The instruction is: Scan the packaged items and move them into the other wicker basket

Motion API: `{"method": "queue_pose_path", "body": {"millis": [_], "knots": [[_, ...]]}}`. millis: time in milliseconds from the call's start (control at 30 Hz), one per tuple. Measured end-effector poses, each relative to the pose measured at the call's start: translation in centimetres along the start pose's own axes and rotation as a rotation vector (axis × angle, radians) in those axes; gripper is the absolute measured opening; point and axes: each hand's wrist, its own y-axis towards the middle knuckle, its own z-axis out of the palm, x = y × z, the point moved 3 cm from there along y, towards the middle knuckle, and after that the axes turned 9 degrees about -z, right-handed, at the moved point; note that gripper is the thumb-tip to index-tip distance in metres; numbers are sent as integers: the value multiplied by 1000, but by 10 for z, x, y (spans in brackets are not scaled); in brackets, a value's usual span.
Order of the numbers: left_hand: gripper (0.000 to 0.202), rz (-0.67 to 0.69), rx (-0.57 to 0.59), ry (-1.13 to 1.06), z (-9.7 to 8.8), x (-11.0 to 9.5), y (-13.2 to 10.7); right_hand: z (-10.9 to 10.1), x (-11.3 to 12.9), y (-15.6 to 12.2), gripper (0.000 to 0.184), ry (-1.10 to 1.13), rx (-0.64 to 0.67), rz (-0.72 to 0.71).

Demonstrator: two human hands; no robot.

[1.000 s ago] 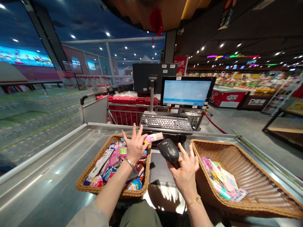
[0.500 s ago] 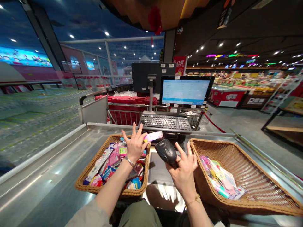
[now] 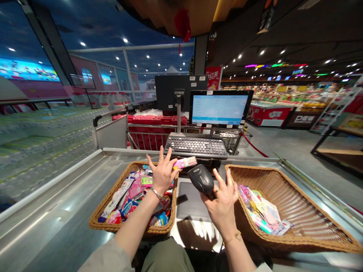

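Squaring the scanner (image 3: 200, 179), gripped by the partly splayed right hand (image 3: 222, 202), to the pink pack (image 3: 184, 163), thumb-pinched by the otherwise spread left hand (image 3: 162, 175) near the far-right corner of the left basket (image 3: 174, 206), should help.

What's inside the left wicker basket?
The left basket holds a jumble of small packaged items, including a pink packet. The left hand and forearm cover part of the pile; whatever lies underneath is hidden.
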Motion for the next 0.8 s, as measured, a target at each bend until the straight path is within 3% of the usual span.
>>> {"method": "queue_pose_path", "body": {"millis": [800], "knots": [[31,110,32,-143,13,-71,11,-44,-61,-14,31,-214,-214,250]]}}
